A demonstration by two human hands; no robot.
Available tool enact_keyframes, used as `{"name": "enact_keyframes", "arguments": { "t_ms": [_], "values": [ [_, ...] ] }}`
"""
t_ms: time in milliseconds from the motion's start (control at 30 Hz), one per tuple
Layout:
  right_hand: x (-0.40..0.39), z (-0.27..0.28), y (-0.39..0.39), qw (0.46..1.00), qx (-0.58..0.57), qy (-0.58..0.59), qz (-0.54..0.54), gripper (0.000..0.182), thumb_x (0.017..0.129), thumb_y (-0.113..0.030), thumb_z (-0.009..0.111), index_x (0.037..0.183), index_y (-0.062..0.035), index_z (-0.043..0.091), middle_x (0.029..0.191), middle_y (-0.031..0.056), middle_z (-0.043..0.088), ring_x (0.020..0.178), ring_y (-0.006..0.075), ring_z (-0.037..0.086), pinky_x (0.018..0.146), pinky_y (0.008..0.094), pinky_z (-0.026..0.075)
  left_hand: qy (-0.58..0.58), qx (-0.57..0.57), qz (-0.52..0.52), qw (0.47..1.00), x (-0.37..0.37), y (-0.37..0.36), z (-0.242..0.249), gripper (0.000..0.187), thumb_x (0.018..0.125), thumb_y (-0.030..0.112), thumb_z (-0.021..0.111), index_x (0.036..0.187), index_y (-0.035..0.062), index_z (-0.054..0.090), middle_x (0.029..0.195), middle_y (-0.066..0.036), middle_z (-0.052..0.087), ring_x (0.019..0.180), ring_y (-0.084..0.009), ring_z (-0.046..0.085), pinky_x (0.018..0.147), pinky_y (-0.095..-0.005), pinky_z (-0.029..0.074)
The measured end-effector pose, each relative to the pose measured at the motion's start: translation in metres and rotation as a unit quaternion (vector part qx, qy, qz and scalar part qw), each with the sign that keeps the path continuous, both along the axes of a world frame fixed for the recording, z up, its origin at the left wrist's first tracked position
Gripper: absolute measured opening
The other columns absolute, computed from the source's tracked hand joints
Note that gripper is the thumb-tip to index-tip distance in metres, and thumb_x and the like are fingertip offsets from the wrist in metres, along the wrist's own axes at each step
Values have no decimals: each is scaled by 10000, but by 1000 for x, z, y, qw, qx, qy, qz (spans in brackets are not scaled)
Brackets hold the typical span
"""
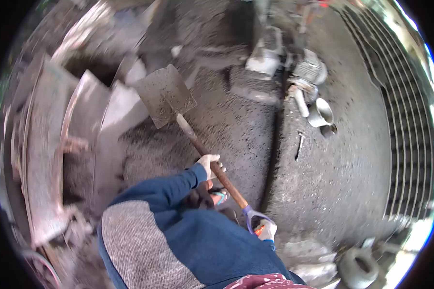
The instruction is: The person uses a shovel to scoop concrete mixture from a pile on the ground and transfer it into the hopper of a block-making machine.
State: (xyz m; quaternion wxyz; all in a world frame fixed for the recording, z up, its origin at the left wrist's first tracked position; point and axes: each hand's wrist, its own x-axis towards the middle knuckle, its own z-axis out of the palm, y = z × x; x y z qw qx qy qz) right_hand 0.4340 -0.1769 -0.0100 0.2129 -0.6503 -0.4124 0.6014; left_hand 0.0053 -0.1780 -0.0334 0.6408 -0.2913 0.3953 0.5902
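A flat square-bladed shovel (188,131) stretches across the middle of the head view, its grey blade up and to the left. My left hand (210,165), in a pale glove, is wrapped round the wooden shaft about midway. At the other end, my right hand (266,229), also gloved, is closed on the purple D-shaped grip (250,215), with something orange beside the fingers. Scattered grit shows on the blade, which overlaps the edge of a pale metal sheet (122,108) in this view.
Rusty metal chute walls (50,159) stand at left around a dark opening. A groove (272,178) runs along the floor at right. Past it are a motor (309,70), a white bucket (320,113), a small tool (300,147) and a barred grille (405,120). A tyre-like ring (359,268) lies bottom right.
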Motion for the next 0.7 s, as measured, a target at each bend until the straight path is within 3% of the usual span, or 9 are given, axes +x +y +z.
{"name": "enact_keyframes", "arguments": {
  "t_ms": [100, 267, 333, 367, 433, 500, 567, 633, 700],
  "values": [
    [-52, 83, 57, 996, -5, -41, -79, 76, 666, 18, 605, 718, 16, 549, 569, 117, 543, 421, 209, 511, 399, 364, 430, 3, -39, 100, 994, 21, -27, -27, 183, 917, 222, 621, 911, 60, 535, 733, -118, 560, 668, -324, 592, 755, -516, 573],
    [-140, 129, 154, 961, 190, -119, 160, 166, 714, 1, 673, 867, 43, 622, 656, 84, 580, 467, 165, 525, 418, 333, 412, -101, -86, 261, 956, -2, -32, -57, 231, 904, 233, 618, 774, 69, 520, 680, -100, 550, 649, -325, 590, 691, -488, 576],
    [-209, 165, 170, 892, 334, -122, 278, 110, 737, 7, 654, 842, 21, 623, 664, 57, 586, 579, 149, 569, 520, 325, 468, -142, -49, 358, 921, -26, -39, -29, 240, 907, 241, 615, 766, 73, 518, 658, -84, 544, 644, -316, 585, 716, -471, 571],
    [-226, 157, 195, 804, 460, -156, 342, 163, 721, -27, 712, 871, 15, 664, 728, 86, 636, 661, 162, 596, 651, 322, 506, -153, -21, 408, 900, -38, -44, -18, 240, 909, 247, 613, 770, 76, 518, 646, -75, 541, 643, -312, 584, 732, -465, 567],
    [-285, 191, 191, 786, 455, -65, 414, 219, 714, -27, 739, 925, -3, 688, 804, 87, 679, 753, 162, 629, 732, 327, 517, -150, 57, 486, 859, -57, -58, -44, 238, 912, 253, 612, 758, 98, 515, 631, -63, 539, 642, -306, 587, 766, -487, 549],
    [-324, 202, 192, 747, 448, 32, 491, 262, 722, -27, 741, 978, -8, 689, 891, 89, 695, 806, 166, 649, 774, 317, 521, -135, 67, 533, 833, -67, -79, -17, 303, 905, 264, 620, 670, 131, 483, 618, -59, 542, 625, -292, 588, 755, -551, 528],
    [-355, 228, 172, 664, 496, 6, 560, 345, 719, -15, 741, 1058, -12, 673, 984, 87, 697, 857, 169, 659, 817, 302, 523, -139, 91, 587, 792, -69, -102, -22, 317, 890, 263, 639, 650, 134, 476, 608, -57, 536, 602, -301, 581, 727, -545, 534],
    [-374, 241, 161, 731, 326, 64, 596, 482, 773, -30, 727, 1238, 7, 607, 967, 89, 673, 810, 138, 639, 763, 264, 527, -86, 70, 649, 752, -60, -116, -35, 274, 872, 234, 651, 682, 126, 487, 607, -71, 528, 572, -304, 570, 668, -538, 539],
    [-382, 260, 152, 747, 156, 100, 638, 483, 836, -79, 698, 1291, 24, 572, 925, 83, 660, 764, 127, 630, 698, 256, 530, -23, 13, 697, 716, -38, -124, -22, 253, 867, 216, 652, 697, 120, 490, 603, -77, 523, 559, -299, 566, 634, -535, 538]
  ]
}}
